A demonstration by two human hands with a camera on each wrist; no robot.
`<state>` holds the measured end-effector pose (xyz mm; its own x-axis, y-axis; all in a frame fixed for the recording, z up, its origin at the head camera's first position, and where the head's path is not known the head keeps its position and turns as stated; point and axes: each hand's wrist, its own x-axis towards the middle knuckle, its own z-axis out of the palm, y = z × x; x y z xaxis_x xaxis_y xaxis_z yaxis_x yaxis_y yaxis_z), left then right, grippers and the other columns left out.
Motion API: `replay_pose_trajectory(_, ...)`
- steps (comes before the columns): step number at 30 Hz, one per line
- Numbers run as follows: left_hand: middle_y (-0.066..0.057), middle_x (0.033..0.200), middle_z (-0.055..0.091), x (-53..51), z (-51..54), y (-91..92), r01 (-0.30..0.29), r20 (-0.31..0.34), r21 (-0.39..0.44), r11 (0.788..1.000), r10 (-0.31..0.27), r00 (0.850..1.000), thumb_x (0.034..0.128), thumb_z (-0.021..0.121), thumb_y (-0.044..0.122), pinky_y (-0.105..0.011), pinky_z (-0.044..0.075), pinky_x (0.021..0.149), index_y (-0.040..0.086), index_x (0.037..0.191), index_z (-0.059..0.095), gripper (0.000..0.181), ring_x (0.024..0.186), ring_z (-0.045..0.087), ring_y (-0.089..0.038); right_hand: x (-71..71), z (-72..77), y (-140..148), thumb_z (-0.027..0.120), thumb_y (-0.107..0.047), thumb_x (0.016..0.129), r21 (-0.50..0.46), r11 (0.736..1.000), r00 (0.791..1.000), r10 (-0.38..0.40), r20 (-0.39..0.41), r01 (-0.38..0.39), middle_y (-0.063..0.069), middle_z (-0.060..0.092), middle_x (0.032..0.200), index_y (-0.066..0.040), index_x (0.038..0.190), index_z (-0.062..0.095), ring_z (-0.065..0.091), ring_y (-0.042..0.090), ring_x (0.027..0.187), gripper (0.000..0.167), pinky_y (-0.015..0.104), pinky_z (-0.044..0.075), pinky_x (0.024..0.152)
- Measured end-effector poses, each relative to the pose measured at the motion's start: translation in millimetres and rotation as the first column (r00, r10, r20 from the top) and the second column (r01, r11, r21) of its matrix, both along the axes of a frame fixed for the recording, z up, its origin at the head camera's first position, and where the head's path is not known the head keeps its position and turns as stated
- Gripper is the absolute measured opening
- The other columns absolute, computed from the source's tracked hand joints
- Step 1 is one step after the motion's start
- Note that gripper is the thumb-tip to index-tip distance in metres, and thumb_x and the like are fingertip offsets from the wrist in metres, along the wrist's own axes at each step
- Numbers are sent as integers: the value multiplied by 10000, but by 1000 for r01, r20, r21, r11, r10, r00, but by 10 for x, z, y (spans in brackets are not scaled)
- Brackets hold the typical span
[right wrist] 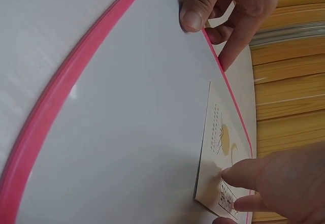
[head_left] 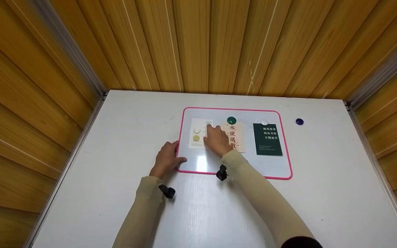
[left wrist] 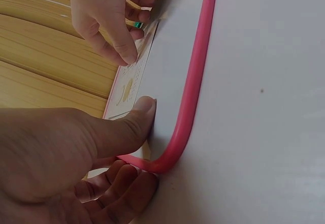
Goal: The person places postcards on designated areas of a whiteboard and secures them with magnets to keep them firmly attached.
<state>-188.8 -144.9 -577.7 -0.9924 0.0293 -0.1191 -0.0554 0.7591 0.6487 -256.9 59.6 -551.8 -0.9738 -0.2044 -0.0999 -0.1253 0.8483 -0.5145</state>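
Note:
A whiteboard [head_left: 198, 162] with a pink rim lies on the white table. My left hand [head_left: 166, 156] grips its left edge near the lower corner, thumb on the face and fingers around the rim. On the board's left part is a white card [head_left: 195, 124] with a gold moon and disc. Fingertips of my right hand [head_left: 218, 139] press on that card's right side, partly covering it. Beside it lies a peach card [head_left: 240, 139] with a green round magnet [head_left: 231, 120] at its top. To the right, a white magnet [head_left: 264, 122] sits on the top edge of a dark green card [head_left: 267, 143].
A dark purple round magnet [head_left: 299, 121] lies on the table [head_left: 329, 165] to the right of the board. Wood-patterned walls [head_left: 191, 44] stand behind the table and at both sides.

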Motion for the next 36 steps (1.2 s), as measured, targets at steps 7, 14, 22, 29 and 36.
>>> replay_pose_trajectory(7, -72, 986, 570, -11, -18, -1, 17, -18, -19, 1000, -17, 1000, 804, 898, 229, -405, 483, 852, 53, 1428, 594, 716, 887, 514, -224, -12, -1, 7, 658, -153, 1000, 14, 1000, 999, 13, -44, -12, 187, 619, 1067, 7, 1306, 597, 632, 318, 912, 351, 465, 538, 796)
replay_pose_trajectory(14, -67, 987, 568, -14, -28, 6, 15, -11, -9, 1000, -15, 1000, 808, 895, 221, -400, 484, 853, 61, 1426, 597, 705, 891, 517, -223, -25, 15, 20, 662, -195, 1007, 32, 999, 996, 17, -88, -14, 134, 618, 1032, -34, 1288, 625, 607, 270, 852, 326, 434, 527, 749)
replay_pose_trajectory(22, -69, 987, 568, -15, -4, -10, 23, -14, -15, 1000, -23, 1000, 804, 896, 210, -400, 475, 837, 72, 1423, 602, 700, 886, 510, -220, -70, 82, 67, 679, -257, 1001, 15, 1000, 991, -1, -134, 3, 126, 641, 1124, -78, 1335, 653, 620, 252, 925, 380, 461, 537, 813)
replay_pose_trajectory(29, -76, 1005, 570, -12, -15, -21, 26, -18, -5, 1000, -26, 999, 805, 893, 202, -407, 473, 848, 67, 1434, 591, 710, 895, 513, -221, -125, 82, 159, 686, -291, 991, 22, 999, 980, 43, -197, -39, 133, 652, 1102, -87, 1270, 695, 624, 267, 924, 345, 466, 541, 775)
replay_pose_trajectory(36, -67, 998, 563, -12, -5, -26, 17, -3, -7, 1000, -17, 1000, 803, 894, 216, -398, 461, 856, 56, 1450, 575, 739, 898, 501, -222, -171, 63, 291, 709, -294, 978, 6, 992, 958, 123, -261, -126, 120, 649, 1130, -108, 1255, 714, 589, 277, 984, 333, 428, 523, 815)
